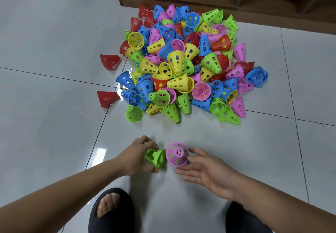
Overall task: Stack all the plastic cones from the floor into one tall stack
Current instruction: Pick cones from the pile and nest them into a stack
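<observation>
- Left hand curls around a green cone, tipped sideways, probably ready to cap the stack.
- Right hand, fingers straight, steadies the pink cone standing between both hands, green showing through its holes.
- Beyond the hands, the pile waits on the floor.

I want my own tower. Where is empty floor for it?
Bare floor spreads left of the two loose red cones, and right of the pile. A strip runs between the pile and the left hand and right hand. It is crowded in the pile by the shelf, and around the pink cone between them.
</observation>
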